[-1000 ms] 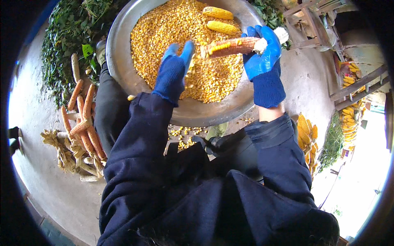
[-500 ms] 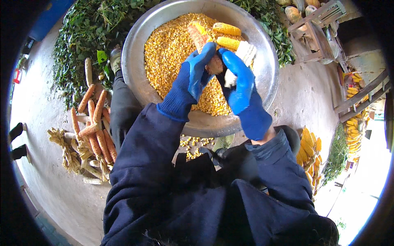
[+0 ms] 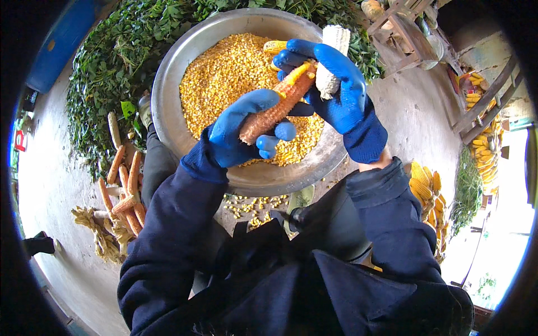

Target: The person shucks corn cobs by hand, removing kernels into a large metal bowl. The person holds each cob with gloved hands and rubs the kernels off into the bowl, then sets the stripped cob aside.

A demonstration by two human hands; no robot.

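A reddish corn cob (image 3: 288, 95), mostly stripped, has yellow kernels left near its upper tip. Its lower end rests in the grip of my left hand (image 3: 238, 120), in a blue glove. My right hand (image 3: 344, 75), gloved alike, is closed around a bare white corn cob (image 3: 335, 40), and its fingers reach to the reddish cob's tip. Both cobs are above a wide metal basin (image 3: 167, 92) holding a heap of loose yellow kernels (image 3: 216, 75). A yellow ear of corn (image 3: 274, 47) lies in the basin, partly hidden behind my right fingers.
Stripped reddish cobs (image 3: 128, 190) and dry husks (image 3: 103, 235) lie at left. Green leafy stems (image 3: 106, 78) are piled behind the basin. Yellow ears (image 3: 426, 190) sit at right, below a wooden chair (image 3: 406, 45). Spilled kernels (image 3: 252, 207) dot the floor.
My hands have moved apart, the right one up and the left one down-left. The reddish cob is now turned, tip up-right. The white cob has risen with my right hand.
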